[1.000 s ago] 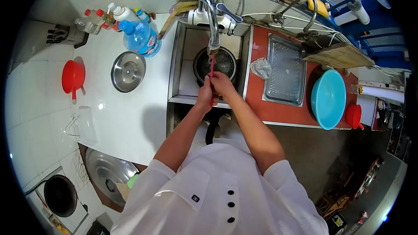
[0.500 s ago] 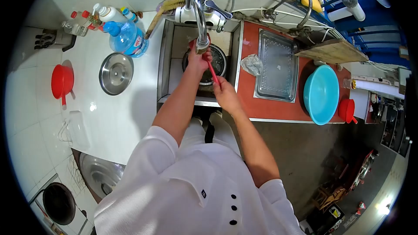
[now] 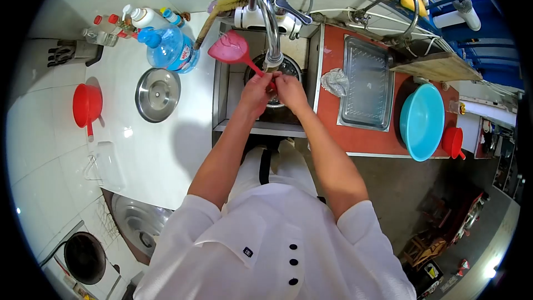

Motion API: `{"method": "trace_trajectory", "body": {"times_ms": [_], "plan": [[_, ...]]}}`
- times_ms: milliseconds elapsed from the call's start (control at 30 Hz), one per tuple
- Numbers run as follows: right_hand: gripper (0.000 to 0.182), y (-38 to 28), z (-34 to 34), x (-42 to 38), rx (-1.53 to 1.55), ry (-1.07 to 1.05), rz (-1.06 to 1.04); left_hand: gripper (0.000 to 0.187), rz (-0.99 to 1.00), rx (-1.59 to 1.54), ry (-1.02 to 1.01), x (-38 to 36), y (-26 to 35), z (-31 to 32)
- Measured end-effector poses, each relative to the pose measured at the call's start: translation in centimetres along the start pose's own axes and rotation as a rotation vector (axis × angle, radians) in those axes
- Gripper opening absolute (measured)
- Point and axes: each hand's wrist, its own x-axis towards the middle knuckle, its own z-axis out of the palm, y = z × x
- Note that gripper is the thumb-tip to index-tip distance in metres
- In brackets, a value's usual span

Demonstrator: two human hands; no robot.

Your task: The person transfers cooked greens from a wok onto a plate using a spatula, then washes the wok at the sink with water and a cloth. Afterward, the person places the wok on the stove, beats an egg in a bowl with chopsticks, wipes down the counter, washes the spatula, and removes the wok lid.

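- Two hands: left hand (image 3: 256, 90), right hand (image 3: 290, 90)
- One pink rice paddle (image 3: 230, 50)
- Two taps (image 3: 270, 22) (image 3: 388, 5)
- Two red ladles (image 3: 87, 106) (image 3: 452, 142)
- One steel lid (image 3: 157, 94)
- One turquoise basin (image 3: 422, 123) at three o'clock
- One steel tray (image 3: 363, 90)

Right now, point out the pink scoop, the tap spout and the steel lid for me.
Pink scoop (image 3: 229, 49): head view, on its bowl.
Tap spout (image 3: 272, 33): head view, mid curve of the pipe.
Steel lid (image 3: 157, 94): head view, near its centre knob.
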Motion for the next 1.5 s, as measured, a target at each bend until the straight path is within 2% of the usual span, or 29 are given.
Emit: {"method": "trace_trajectory", "body": {"times_ms": [67,100,133,167,200,233,300,400,467,533,567,600,667,800,867,900,967,1000,1067,1200,1267,1333,1400,1467,1500], "plan": [[0.034,0.4,0.6,1.5,0.456,-0.018,0.103,0.026,-0.010,0.034,0.051,-1.2,0.2,0.4],[0.026,0.7,1.3,2.3,0.591,-0.077,0.107,0.026,0.111,0.031,0.036,-1.0,-0.2,-0.5],[0.026,1.0,2.1,3.2,0.602,-0.067,0.109,0.026,0.229,0.026,0.019,-0.9,-0.4,-1.2],[0.023,0.8,2.9,4.2,0.842,-0.055,0.154,0.026,0.225,0.034,0.013,-1.0,0.2,-1.4],[0.021,0.6,3.7,4.8,1.083,-0.047,0.198,0.026,0.301,0.047,0.041,-1.1,0.9,-1.6],[0.021,-0.6,3.7,4.7,1.094,-0.042,0.192,0.027,0.379,0.061,0.066,-1.2,1.8,-1.5],[0.021,-4.0,2.7,3.9,1.388,0.023,0.209,0.028,0.404,0.090,0.099,-2.0,3.7,-0.6],[0.022,-5.2,2.6,4.2,1.579,0.010,0.181,0.029,0.471,0.137,0.161,-3.2,5.4,1.5],[0.021,-5.7,1.5,3.5,1.562,-0.006,0.107,0.025,0.579,-0.032,0.246,-3.6,5.7,2.2],[0.019,-5.9,-0.3,2.6,1.115,0.054,0.055,0.025,0.582,-0.034,0.220,-4.5,6.5,3.0],[0.022,-4.5,-0.3,3.2,0.891,0.163,-0.180,0.025,0.604,-0.030,0.206,-5.2,7.0,3.8],[0.022,-2.9,-1.4,4.0,0.885,0.172,-0.189,0.025,0.626,-0.026,0.193,-5.7,7.4,4.2],[0.029,-3.3,-5.3,3.0,0.863,0.257,-0.045,0.026,0.647,-0.049,0.141,-6.2,7.9,4.1],[0.042,-7.4,-9.1,1.7,0.855,0.379,-0.210,0.027,0.666,-0.003,0.122,-7.9,8.5,4.1],[0.043,-8.2,-9.9,3.0,0.544,0.396,-0.292,0.027,0.663,0.009,0.100,-8.4,8.5,3.7],[0.045,-8.3,-10.0,3.3,0.480,0.352,-0.281,0.027,0.670,0.063,0.101,-8.6,8.3,3.4],[0.047,-8.1,-9.4,3.7,0.335,0.479,-0.368,0.027,0.721,0.263,0.134,-9.2,7.8,2.5],[0.049,-8.2,-9.4,3.5,0.257,0.528,-0.374,0.027,0.714,0.259,0.108,-9.5,7.7,2.1],[0.049,-8.3,-8.0,3.8,0.287,0.579,-0.403,0.028,0.733,0.314,0.138,-10.1,7.1,1.3],[0.041,-9.3,-6.3,0.9,0.047,0.564,-0.544,0.029,0.685,0.357,0.146,-10.5,5.8,-0.6],[0.040,-9.1,-5.5,1.2,0.002,0.593,-0.595,0.029,0.650,0.416,0.150,-10.7,5.4,-0.9],[0.043,-9.3,-4.9,1.5,-0.057,0.512,-0.500,0.029,0.635,0.439,0.138,-10.4,4.7,-1.2],[0.046,-10.4,-4.8,0.0,0.016,0.419,-0.455,0.030,0.598,0.466,0.141,-10.7,4.4,0.2],[0.050,-9.7,-4.4,1.4,0.454,0.323,-0.326,0.030,0.611,0.672,0.133,-10.3,3.9,0.1],[0.053,-9.9,-4.9,-0.5,0.463,0.414,-0.308,0.030,0.639,0.799,0.119,-10.3,3.8,-0.2]]}}
